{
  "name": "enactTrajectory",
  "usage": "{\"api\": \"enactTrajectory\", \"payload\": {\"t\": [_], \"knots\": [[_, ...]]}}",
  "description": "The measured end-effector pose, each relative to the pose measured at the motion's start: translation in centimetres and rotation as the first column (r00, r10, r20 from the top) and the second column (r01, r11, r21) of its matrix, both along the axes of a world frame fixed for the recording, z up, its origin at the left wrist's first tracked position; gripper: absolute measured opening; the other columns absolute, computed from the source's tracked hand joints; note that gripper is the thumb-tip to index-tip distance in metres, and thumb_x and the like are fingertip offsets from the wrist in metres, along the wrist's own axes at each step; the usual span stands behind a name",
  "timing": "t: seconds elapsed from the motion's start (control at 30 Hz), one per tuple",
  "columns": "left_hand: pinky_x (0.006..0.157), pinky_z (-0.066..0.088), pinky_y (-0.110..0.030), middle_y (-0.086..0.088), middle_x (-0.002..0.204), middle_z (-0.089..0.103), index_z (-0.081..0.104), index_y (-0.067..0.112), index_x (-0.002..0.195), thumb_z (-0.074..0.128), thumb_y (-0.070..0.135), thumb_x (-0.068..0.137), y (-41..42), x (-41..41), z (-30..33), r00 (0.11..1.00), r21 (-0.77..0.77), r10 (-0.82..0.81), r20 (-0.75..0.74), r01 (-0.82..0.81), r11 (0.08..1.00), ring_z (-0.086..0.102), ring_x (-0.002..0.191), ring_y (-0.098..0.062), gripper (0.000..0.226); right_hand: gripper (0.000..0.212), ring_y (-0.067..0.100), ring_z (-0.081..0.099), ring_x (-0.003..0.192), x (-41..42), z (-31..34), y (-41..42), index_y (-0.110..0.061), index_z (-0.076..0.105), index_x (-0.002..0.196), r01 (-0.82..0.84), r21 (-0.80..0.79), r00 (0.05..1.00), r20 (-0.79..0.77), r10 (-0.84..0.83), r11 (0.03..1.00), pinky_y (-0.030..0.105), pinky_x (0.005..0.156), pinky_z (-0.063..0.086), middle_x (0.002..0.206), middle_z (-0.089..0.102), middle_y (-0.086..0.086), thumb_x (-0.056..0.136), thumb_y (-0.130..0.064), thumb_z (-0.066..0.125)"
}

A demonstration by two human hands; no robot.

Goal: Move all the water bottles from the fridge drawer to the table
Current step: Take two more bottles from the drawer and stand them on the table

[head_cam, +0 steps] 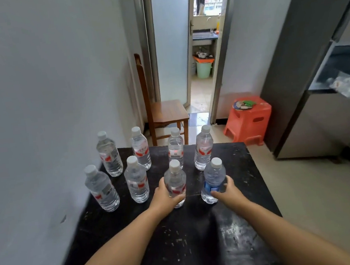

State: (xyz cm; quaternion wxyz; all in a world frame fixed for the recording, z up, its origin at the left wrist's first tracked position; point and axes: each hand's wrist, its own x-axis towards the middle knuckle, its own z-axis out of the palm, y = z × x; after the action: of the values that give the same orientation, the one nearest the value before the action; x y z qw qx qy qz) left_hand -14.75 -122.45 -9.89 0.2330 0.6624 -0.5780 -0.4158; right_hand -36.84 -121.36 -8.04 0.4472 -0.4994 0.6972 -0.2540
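Observation:
Several clear water bottles with white caps stand upright on the black table (pixel 203 248). My left hand (pixel 166 198) grips a red-labelled bottle (pixel 175 179) that stands on the table in the near row. My right hand (pixel 224 192) grips a blue-labelled bottle (pixel 214 177) beside it, also standing on the table. Behind and to the left stand more red-labelled bottles, such as one at the far left (pixel 101 187) and one at the back right (pixel 202 148). The fridge drawer (pixel 344 71) stands pulled out at the right, with clear plastic inside.
The grey fridge (pixel 306 75) rises at the right. An orange plastic stool (pixel 248 120) stands beside it on the floor. A wooden chair (pixel 163 112) sits behind the table by an open doorway. A white wall runs along the table's left side.

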Motion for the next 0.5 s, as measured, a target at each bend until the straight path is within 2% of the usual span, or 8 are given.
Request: {"api": "enactTrajectory", "payload": {"t": [0.13, 0.23, 0.37, 0.5], "knots": [[0.107, 0.035, -0.034, -0.013, 0.145, 0.039, 0.023, 0.012, 0.145, 0.071, 0.036, 0.081, 2.8, -0.2, 1.3, 0.992, -0.028, 0.001, 0.128, 0.002, 1.000, 0.040, 0.134, -0.026, 0.084, 0.061, 0.024, 0.058, 0.109, 0.2, 0.5, 1.7, -0.006, 0.040, 0.133, -0.089, -0.011, 0.990, -0.109, 0.087, 0.996, 0.031, 0.089, 0.047, 0.127, 0.057, 0.013, 0.081, -0.016, 0.070], [0.101, 0.041, -0.034, -0.010, 0.139, 0.046, 0.031, 0.013, 0.143, 0.067, 0.041, 0.083, 5.3, -0.4, 2.1, 0.975, -0.048, 0.034, 0.219, -0.024, 0.999, 0.048, 0.126, -0.024, 0.075, 0.054, 0.025, 0.060, 0.111, 0.4, 0.7, 2.9, -0.007, 0.049, 0.130, -0.211, -0.060, 0.959, -0.205, 0.195, 0.976, 0.033, 0.094, 0.048, 0.126, 0.059, 0.013, 0.082, -0.021, 0.068], [0.092, 0.049, -0.040, -0.003, 0.127, 0.055, 0.048, 0.018, 0.129, 0.059, 0.038, 0.089, 10.6, -1.4, 2.9, 0.913, -0.171, 0.215, 0.347, -0.164, 0.972, 0.055, 0.113, -0.022, 0.046, 0.059, 0.026, 0.050, 0.126, 0.2, 1.9, 6.6, -0.008, 0.042, 0.140, -0.394, -0.076, 0.880, -0.318, 0.353, 0.916, 0.029, 0.101, 0.038, 0.140, 0.048, 0.012, 0.088, -0.023, 0.063], [0.085, 0.051, -0.037, -0.001, 0.122, 0.053, 0.049, 0.019, 0.126, 0.055, 0.037, 0.091, 16.8, -2.5, 2.0, 0.868, -0.168, 0.302, 0.395, -0.256, 0.952, 0.056, 0.107, -0.019, 0.040, 0.055, 0.022, 0.048, 0.127, -0.1, 1.4, 10.5, -0.011, 0.042, 0.140, -0.533, -0.079, 0.802, -0.366, 0.473, 0.843, 0.029, 0.103, 0.038, 0.142, 0.046, 0.008, 0.091, -0.023, 0.060]]}}
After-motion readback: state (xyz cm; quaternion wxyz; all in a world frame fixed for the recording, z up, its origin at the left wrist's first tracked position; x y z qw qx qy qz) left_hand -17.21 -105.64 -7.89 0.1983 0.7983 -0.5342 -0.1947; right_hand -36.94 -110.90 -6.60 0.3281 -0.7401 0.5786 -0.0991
